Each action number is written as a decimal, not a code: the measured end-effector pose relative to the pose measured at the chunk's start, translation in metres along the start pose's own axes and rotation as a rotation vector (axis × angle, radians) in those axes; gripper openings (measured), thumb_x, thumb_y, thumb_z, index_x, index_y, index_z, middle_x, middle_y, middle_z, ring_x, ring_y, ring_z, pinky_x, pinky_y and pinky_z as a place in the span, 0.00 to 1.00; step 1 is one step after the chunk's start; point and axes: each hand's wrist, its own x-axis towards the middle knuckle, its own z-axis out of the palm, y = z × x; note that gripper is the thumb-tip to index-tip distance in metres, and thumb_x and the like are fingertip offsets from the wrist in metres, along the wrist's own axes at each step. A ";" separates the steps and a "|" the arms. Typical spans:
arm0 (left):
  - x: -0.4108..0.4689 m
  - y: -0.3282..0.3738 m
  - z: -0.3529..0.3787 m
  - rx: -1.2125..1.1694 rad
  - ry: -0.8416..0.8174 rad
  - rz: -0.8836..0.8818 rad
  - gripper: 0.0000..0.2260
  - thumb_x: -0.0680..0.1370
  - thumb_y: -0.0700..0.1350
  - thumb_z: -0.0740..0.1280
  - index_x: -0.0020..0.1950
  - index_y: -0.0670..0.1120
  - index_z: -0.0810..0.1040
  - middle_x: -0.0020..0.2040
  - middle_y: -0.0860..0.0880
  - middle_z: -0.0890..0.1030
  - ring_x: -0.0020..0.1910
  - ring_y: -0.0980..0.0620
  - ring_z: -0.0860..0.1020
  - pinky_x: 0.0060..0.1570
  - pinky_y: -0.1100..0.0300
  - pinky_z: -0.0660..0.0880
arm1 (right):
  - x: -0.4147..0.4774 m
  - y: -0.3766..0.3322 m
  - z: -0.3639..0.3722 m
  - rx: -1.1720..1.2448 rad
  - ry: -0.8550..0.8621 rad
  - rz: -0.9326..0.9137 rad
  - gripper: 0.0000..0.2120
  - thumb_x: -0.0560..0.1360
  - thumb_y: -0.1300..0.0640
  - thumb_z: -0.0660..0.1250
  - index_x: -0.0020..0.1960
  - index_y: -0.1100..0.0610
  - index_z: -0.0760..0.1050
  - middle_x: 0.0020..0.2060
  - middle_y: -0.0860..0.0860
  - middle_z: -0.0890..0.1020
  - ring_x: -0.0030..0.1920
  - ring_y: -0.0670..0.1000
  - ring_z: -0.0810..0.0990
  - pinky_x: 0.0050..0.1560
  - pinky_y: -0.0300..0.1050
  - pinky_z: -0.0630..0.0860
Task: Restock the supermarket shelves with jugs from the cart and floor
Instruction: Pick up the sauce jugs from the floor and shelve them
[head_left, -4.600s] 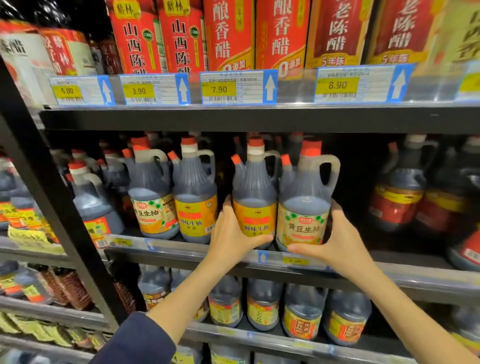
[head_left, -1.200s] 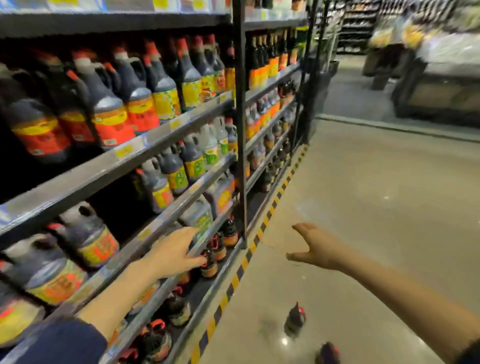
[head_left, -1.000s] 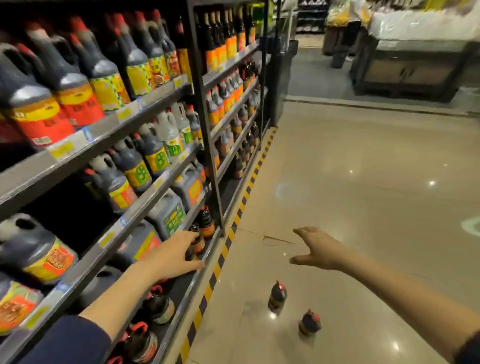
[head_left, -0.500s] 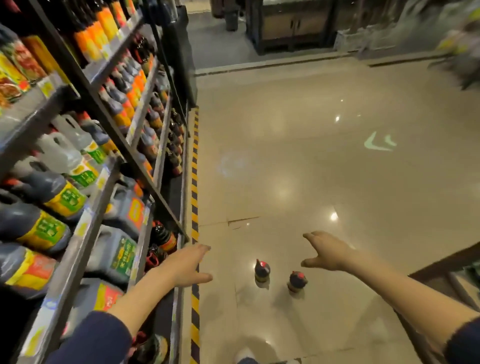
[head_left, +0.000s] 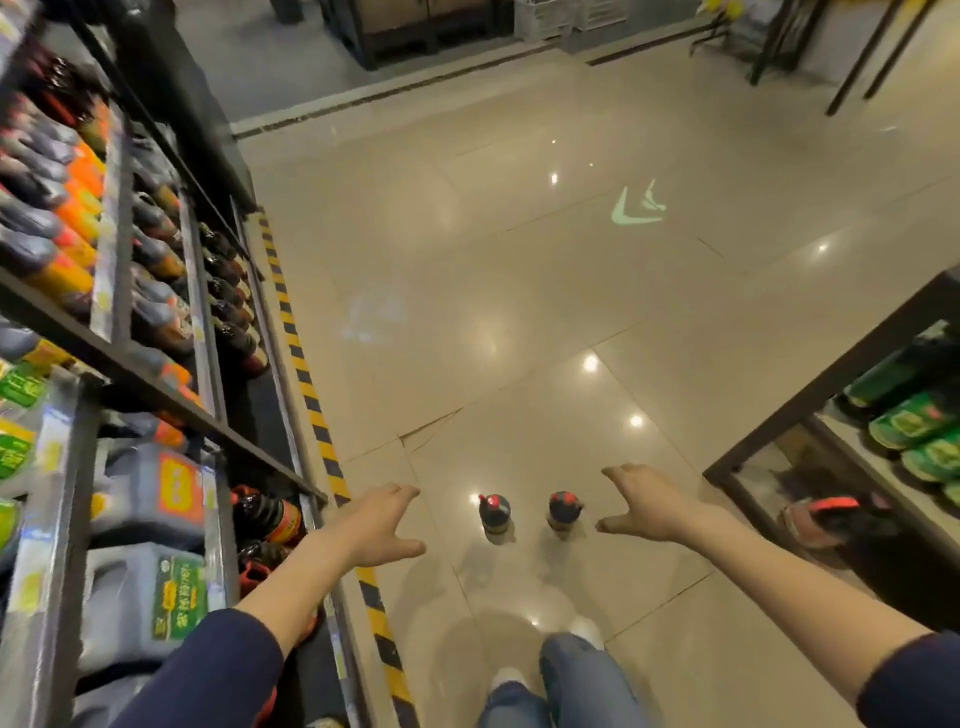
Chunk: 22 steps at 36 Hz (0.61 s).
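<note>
The left jug (head_left: 494, 514) and right jug (head_left: 564, 512) stand upright, side by side on the floor (head_left: 519, 312), between my hands. They are probably full, heavy and slick, so I'd grip each at the neck. My left hand (head_left: 376, 525) and right hand (head_left: 641, 501) hover with fingers spread wide, holding nothing. Seen from overhead, the handles and labels are hard to make out.
</note>
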 end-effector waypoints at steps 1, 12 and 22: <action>0.007 0.000 0.001 0.006 -0.009 0.002 0.36 0.75 0.60 0.64 0.77 0.48 0.54 0.76 0.48 0.61 0.73 0.49 0.62 0.69 0.54 0.65 | 0.002 0.003 0.004 0.014 -0.001 0.014 0.33 0.72 0.41 0.67 0.68 0.62 0.66 0.65 0.58 0.73 0.64 0.57 0.72 0.63 0.51 0.70; 0.089 -0.005 0.014 -0.003 -0.110 -0.045 0.36 0.76 0.59 0.65 0.77 0.46 0.54 0.75 0.46 0.62 0.73 0.48 0.63 0.67 0.55 0.64 | 0.051 0.046 0.035 0.065 -0.135 0.096 0.34 0.73 0.43 0.67 0.70 0.62 0.63 0.68 0.59 0.70 0.67 0.58 0.69 0.66 0.50 0.67; 0.180 -0.012 0.040 -0.024 -0.186 -0.064 0.35 0.75 0.57 0.67 0.76 0.46 0.56 0.73 0.46 0.65 0.69 0.48 0.67 0.64 0.56 0.69 | 0.134 0.080 0.071 0.104 -0.191 0.103 0.34 0.72 0.42 0.68 0.68 0.63 0.65 0.65 0.59 0.73 0.65 0.59 0.71 0.63 0.50 0.69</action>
